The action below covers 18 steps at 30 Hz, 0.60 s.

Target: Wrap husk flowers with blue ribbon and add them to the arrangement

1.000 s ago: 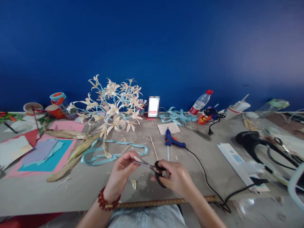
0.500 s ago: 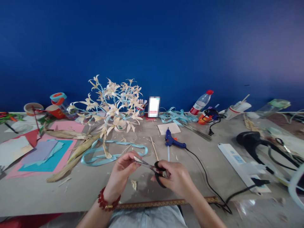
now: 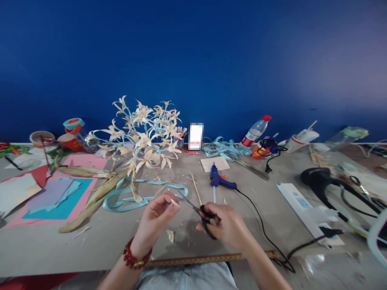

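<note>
Between thumb and fingertips, my left hand [image 3: 159, 215] pinches a small pale piece [image 3: 174, 203], mostly covered by the fingers; it resembles the petals nearby, but its kind is unclear. My right hand [image 3: 225, 221] grips black-handled scissors [image 3: 196, 209] by the finger loops. Their blades point up and left, just apart from the left fingers. Light blue ribbon [image 3: 181, 186] lies looped on the table beyond my left hand. Past the scissors are a thin wooden stick [image 3: 196, 189] and a blue glue gun [image 3: 219, 178] with a clear glue stick in it.
Pale handmade flowers [image 3: 145, 137] stand at the back. Dried husks [image 3: 93, 201] and coloured paper [image 3: 60, 197] lie left. On the right are a power strip [image 3: 308, 213], the glue gun's cord [image 3: 260, 221] and a tilted bottle [image 3: 255, 131]. A patterned strip [image 3: 199, 259] runs along the front edge.
The scissors have drawn back slightly to the right, and their blades have come away from the piece in my left hand. My left hand stays almost where it was.
</note>
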Each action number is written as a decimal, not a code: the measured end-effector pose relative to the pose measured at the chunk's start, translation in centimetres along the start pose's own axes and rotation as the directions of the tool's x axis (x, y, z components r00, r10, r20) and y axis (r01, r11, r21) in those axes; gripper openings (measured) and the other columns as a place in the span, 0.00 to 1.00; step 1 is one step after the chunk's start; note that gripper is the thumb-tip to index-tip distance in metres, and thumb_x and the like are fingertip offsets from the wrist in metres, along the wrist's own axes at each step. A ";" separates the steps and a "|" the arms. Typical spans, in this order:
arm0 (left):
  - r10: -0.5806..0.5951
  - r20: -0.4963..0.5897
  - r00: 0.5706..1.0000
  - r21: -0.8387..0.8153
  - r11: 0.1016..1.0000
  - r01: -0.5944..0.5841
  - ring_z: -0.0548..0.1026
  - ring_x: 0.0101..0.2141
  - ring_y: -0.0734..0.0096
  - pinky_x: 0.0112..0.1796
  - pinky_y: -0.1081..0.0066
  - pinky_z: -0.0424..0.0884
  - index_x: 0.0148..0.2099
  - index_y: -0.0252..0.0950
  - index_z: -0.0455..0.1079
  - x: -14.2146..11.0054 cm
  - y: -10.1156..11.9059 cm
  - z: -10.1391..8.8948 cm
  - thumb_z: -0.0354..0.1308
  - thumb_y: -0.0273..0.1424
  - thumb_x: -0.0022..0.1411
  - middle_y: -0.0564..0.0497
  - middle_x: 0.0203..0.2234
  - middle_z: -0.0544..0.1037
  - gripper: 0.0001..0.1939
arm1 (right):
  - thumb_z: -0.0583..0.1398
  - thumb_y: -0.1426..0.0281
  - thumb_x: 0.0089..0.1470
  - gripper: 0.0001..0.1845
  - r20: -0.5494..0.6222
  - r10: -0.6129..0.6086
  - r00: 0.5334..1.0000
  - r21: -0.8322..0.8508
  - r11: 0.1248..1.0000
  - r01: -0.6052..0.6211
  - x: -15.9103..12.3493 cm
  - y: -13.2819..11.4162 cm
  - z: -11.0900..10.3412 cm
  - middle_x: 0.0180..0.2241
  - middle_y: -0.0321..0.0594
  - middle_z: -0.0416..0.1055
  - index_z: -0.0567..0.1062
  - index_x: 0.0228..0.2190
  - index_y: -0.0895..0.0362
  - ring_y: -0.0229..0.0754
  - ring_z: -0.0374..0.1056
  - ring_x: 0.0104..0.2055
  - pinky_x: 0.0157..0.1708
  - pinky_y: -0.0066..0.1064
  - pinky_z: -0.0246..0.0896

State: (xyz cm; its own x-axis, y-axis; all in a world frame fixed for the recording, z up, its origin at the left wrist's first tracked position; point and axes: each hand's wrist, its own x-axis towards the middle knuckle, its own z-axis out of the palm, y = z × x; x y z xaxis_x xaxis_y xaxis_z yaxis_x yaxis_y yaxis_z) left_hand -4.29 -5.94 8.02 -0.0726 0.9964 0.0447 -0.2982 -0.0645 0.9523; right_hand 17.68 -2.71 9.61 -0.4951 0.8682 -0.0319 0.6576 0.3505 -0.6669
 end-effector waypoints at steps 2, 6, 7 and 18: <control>0.011 0.007 1.000 0.034 0.999 -0.011 0.69 0.35 0.68 0.37 0.71 0.64 0.32 0.37 0.73 0.1 0.1 -0.1 0.65 0.29 0.55 0.51 0.30 0.73 0.03 | 0.67 0.57 0.46 0.16 0.019 -0.016 1.000 -0.032 0.999 0.017 0.0 -0.3 -0.3 0.20 0.30 0.68 0.70 0.24 0.54 0.34 0.57 0.19 0.21 0.25 0.44; 0.048 0.069 0.996 0.130 0.990 -0.056 0.69 0.34 0.68 0.38 0.71 0.63 0.32 0.37 0.72 0.1 0.2 -0.2 0.63 0.29 0.57 0.51 0.30 0.72 0.03 | 0.67 0.58 0.46 0.15 0.049 -0.033 0.998 -0.051 0.998 0.036 0.2 -0.9 -0.7 0.20 0.29 0.69 0.70 0.25 0.54 0.33 0.59 0.21 0.23 0.25 0.45; 0.055 0.078 0.995 0.149 0.987 -0.066 0.69 0.34 0.68 0.38 0.71 0.63 0.32 0.38 0.72 0.1 0.2 -0.2 0.64 0.29 0.57 0.51 0.30 0.73 0.03 | 0.67 0.59 0.46 0.15 0.052 -0.037 0.998 -0.052 0.998 0.039 0.2 -0.9 -0.7 0.21 0.29 0.70 0.70 0.25 0.54 0.33 0.60 0.21 0.23 0.25 0.45; -0.122 0.067 0.990 -0.127 0.983 0.130 0.70 0.34 0.71 0.39 0.72 0.64 0.32 0.37 0.73 0.1 0.4 -0.3 0.64 0.26 0.56 0.52 0.29 0.72 0.02 | 0.65 0.57 0.47 0.17 0.073 0.042 0.996 0.221 0.973 -0.058 0.6 0.1 -0.2 0.21 0.32 0.68 0.68 0.23 0.55 0.34 0.60 0.22 0.20 0.24 0.47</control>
State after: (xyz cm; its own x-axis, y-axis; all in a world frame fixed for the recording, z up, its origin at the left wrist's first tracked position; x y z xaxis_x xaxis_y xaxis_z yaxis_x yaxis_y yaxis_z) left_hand -4.73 -5.90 8.29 0.0280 0.9982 -0.0522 -0.4236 0.0592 0.9039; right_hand 17.56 -2.10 9.63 -0.5068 0.8545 -0.1142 0.5429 0.2134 -0.8122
